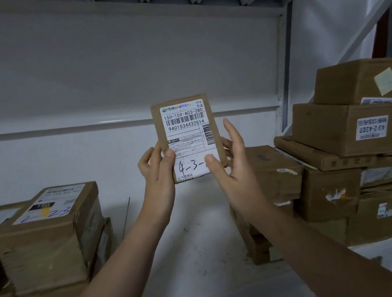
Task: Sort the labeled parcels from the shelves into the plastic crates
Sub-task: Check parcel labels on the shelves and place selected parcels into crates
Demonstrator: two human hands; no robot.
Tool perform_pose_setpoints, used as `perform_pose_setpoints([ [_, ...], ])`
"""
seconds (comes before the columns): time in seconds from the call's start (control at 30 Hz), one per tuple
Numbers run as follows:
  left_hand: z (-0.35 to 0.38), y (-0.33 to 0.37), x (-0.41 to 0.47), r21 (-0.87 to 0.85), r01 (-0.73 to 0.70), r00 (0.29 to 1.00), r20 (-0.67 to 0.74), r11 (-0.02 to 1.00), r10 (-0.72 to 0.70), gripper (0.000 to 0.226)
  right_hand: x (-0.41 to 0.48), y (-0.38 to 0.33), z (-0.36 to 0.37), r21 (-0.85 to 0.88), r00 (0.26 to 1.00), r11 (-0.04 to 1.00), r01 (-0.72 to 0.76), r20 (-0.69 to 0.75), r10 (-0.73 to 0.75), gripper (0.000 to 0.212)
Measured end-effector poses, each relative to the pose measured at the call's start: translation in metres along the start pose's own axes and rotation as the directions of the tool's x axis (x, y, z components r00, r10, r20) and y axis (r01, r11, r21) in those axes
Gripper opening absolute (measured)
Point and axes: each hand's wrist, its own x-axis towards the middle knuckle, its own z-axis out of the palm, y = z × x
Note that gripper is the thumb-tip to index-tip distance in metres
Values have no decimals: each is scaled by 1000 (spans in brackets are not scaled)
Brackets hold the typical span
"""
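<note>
A person holds a small cardboard parcel (187, 138) upright at the centre of the view, lifted clear of a white shelf (202, 246), with its label facing the camera. The white shipping label (184, 125) covers most of the front. It carries a barcode, the printed code 15H-159-A03-280 and the number 9401534432514. Handwriting near the bottom reads "4-3-", and the rest is hidden under a thumb.

The left hand (158, 170) comes up from 7 o'clock and grips the parcel's lower left edge, thumb on the front and fingers curled behind. The right hand (232, 168) comes up from 5 o'clock. Its thumb presses the lower right corner of the label and some fingers seem to sit behind the parcel, while two fingers stand straight up just beside its right edge.

At 8 o'clock a taped brown box (48, 240) rests on other cartons, with "2-2-3" written in blue on its top label. From 3 to 4 o'clock a stack of cardboard boxes (330, 181) fills the right of the shelf. One box in the stack (335, 128) bears an upside-down label reading 43-2-4207. A grey shelf panel (130, 65) forms the background at 12 o'clock.
</note>
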Motion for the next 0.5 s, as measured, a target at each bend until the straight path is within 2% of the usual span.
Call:
perform_pose_setpoints([
  [0.07, -14, -7, -20, 78, 22, 995, -103, 997, -14, 37, -15, 7, 18, -44, 999, 999, 31, 38, -29, 54],
  [0.13, -28, -19, -44, 134, 37, 990, -137, 990, -19, 41, -35, 24, 38, -111, 997, 994, 13, 81, -4, 45],
  [0.23, -53, -42, -71, 198, 53, 998, -43, 979, -45, 54, -63, 48, 61, -132, 979, 984, -118, 150, 138, 44],
  [0.3, -69, -57, -85, 425, -19, 997, 73, 905, -13, 67, -75, 57, 71, -108, 958, 977, -186, 200, 204, 43],
  [0.37, -82, -67, -98, 597, -127, 990, 130, 792, 60, 61, -83, 61, 77, -86, 938, 974, -211, 262, 227, 46],
  [0.5, -102, -67, -113, 762, -107, 993, 53, 638, 103, 48, -98, 70, 91, -162, 923, 971, -178, 315, 221, 60],
])
